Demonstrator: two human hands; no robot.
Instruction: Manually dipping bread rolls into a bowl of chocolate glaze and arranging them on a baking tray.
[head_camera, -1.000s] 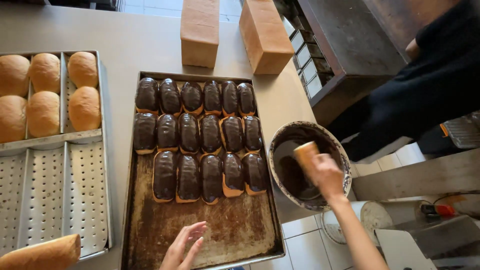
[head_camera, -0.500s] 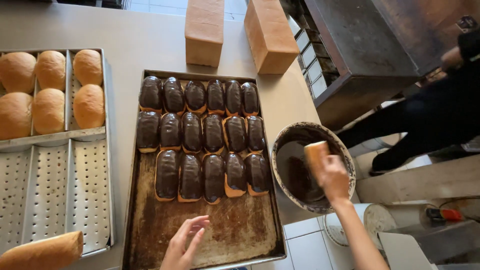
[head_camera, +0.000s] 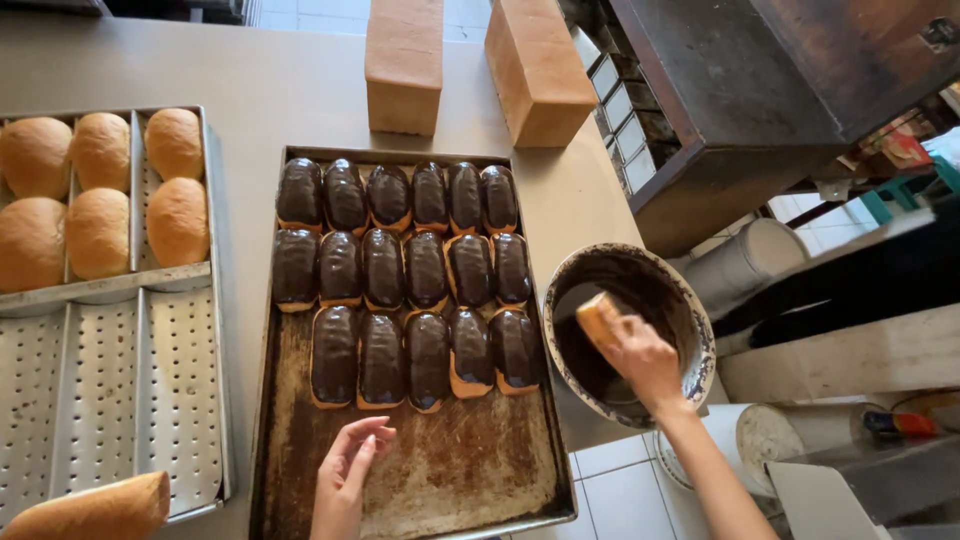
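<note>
The chocolate-coated eclairs (head_camera: 405, 275) wear a glossy, smooth dark glaze on a metal baking tray (head_camera: 450, 470) that looks stained, rough and matt. The bowl (head_camera: 690, 330) holds shiny dark chocolate; its rim is smeared. The perforated metal bun tray (head_camera: 130, 400) is dull grey, the round buns (head_camera: 100, 190) matt and golden, the tabletop (head_camera: 260, 70) smooth, brushed metal.

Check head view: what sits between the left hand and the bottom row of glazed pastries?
Nothing: only bare, stained tray between the left hand and the glazed pastries, in the head view.
</note>
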